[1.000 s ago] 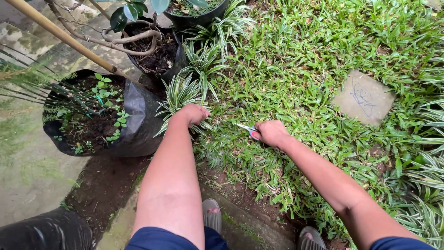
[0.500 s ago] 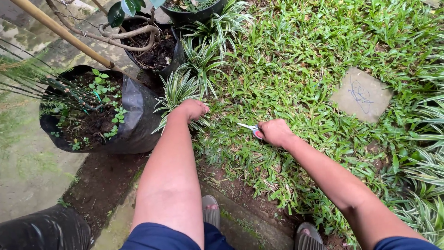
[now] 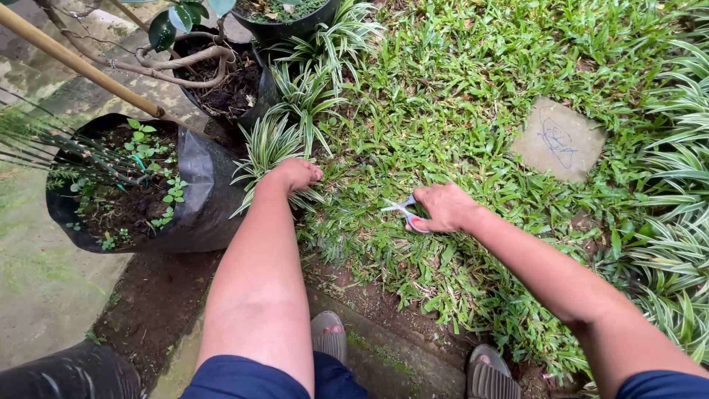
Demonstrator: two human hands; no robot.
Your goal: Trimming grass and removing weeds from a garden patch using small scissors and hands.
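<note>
Scissors [image 3: 402, 209] sit in your right hand [image 3: 443, 207], blades apart, low in the grass [image 3: 473, 111]. Your left hand [image 3: 295, 174] is closed on a bunch of blades by the striped plant [image 3: 269, 144]. Snip close to the ground, with your fingers away from the blades.

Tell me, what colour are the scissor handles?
The scissors in the right hand have red and blue-grey handles, seen in the head view.

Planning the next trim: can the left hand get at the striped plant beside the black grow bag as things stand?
Probably yes. The left hand already rests against the striped plant, with nothing between them; the black grow bag sits just to its left, and the right hand holds scissors apart.
</note>
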